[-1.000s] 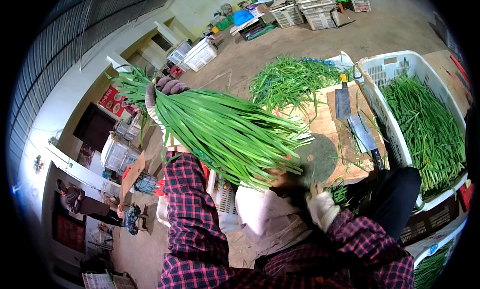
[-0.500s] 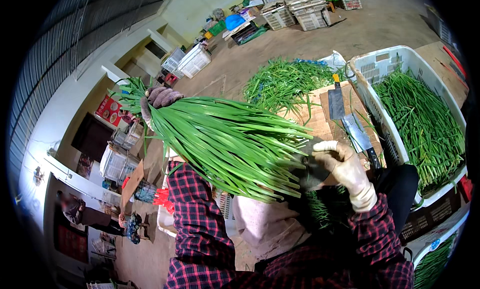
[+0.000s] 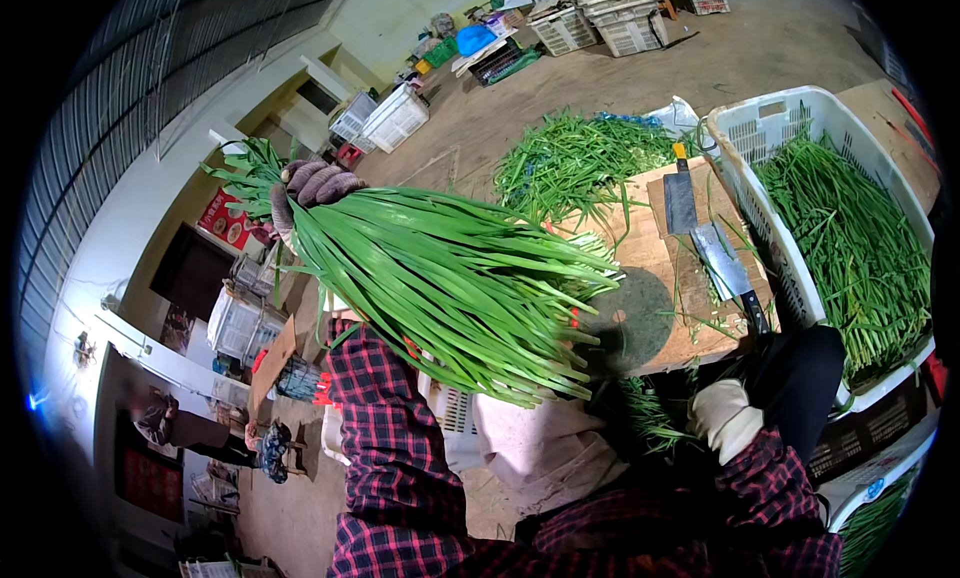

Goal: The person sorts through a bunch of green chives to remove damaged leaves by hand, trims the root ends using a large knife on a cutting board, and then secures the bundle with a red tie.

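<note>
My left hand (image 3: 318, 185), in a purple-brown knitted glove, is closed around a large bunch of garlic chives (image 3: 440, 268). The leaf tips stick out to the left of its fist, and the pale stalk ends fan out to the right. My right hand (image 3: 724, 420), in a white glove, is low beside my dark-clad knee; its fingers are hidden. Close to it, more chives (image 3: 652, 418) show in a dark gap. Beyond the bunch's stalk ends is a wooden board (image 3: 650, 268) with two cleavers, one yellow-tipped (image 3: 680, 200) and one black-handled (image 3: 722, 262).
A white crate (image 3: 728, 168) of chives stands on the right, and part of another crate (image 3: 850, 503) shows below it. Loose chives (image 3: 570, 163) are heaped behind the board. Stacked crates (image 3: 625, 28) stand farther back. At the far left is another person (image 3: 180, 428).
My right hand has dropped from beside the stalk ends to near my knee. The bunch in my left hand has shifted slightly left, and more of the board shows.
</note>
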The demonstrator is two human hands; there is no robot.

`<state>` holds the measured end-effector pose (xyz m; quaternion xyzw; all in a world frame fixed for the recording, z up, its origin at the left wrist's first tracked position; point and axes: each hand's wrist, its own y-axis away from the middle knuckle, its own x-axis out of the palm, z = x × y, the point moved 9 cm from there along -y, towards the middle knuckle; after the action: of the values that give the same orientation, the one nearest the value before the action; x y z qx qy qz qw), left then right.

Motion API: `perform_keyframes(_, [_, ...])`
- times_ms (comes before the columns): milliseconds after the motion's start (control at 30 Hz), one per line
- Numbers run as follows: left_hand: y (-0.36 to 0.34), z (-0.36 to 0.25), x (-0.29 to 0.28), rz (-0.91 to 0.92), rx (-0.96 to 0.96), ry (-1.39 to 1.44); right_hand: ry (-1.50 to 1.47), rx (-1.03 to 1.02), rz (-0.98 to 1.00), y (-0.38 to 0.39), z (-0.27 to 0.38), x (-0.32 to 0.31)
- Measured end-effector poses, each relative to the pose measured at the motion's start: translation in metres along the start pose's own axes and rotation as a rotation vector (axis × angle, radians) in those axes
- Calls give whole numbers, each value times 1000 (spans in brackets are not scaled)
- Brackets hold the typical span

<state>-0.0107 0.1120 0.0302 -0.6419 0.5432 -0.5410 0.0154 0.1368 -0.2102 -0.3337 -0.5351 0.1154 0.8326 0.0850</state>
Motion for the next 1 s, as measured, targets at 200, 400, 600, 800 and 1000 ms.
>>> perform_keyframes(200, [11, 23, 37, 25, -134, 16, -1003, -145, -582, -36, 1, -172])
perform_keyframes(400, [-6, 117, 35, -77, -343, -82, -2105, -350, 173, -113, 79, -93])
perform_keyframes(600, [-4, 37, 2, -380, -49, -517, -2338, 157, 406, -47, 82, 63])
perform_keyframes(800, [-14, 44, -1, -593, 250, -842, -1882, -166, 498, -12, 113, 48])
perform_keyframes(1000, [10, 71, -8, -666, 320, -878, -2512, -624, 638, -49, 158, -18])
